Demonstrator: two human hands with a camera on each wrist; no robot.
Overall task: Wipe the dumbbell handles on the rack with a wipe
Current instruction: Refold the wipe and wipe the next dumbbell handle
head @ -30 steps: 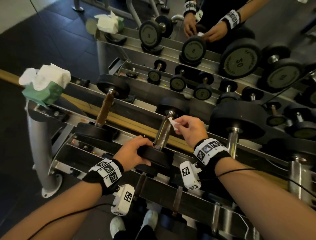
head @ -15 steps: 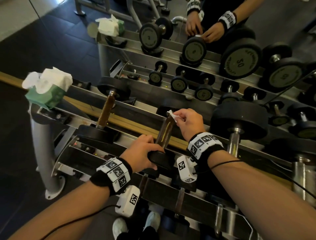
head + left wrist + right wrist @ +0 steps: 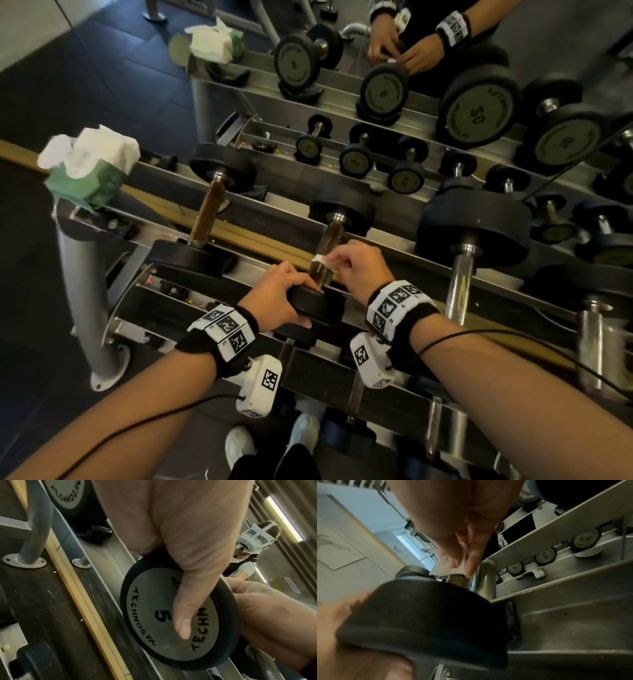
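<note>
A small dumbbell marked 5 lies on the top tier of the steel rack (image 3: 383,240). My left hand (image 3: 277,298) grips its near black head (image 3: 318,305), thumb across the face (image 3: 171,615) and fingers over the rim. My right hand (image 3: 356,263) pinches a small white wipe (image 3: 322,260) and holds it against the lower part of the brownish handle (image 3: 330,240). In the right wrist view the wipe (image 3: 448,568) sits under my fingertips on the handle (image 3: 457,579), behind the blurred head (image 3: 428,622).
A green tissue box (image 3: 85,178) with white wipes sticking out stands on the rack's left end. Another small dumbbell (image 3: 209,212) lies to the left, a larger one (image 3: 469,236) to the right. A mirror behind doubles the rack. Lower tiers hold more dumbbells.
My right hand has slid the wipe down the handle from near the far head toward the near head. My left hand has kept its hold on the near head.
</note>
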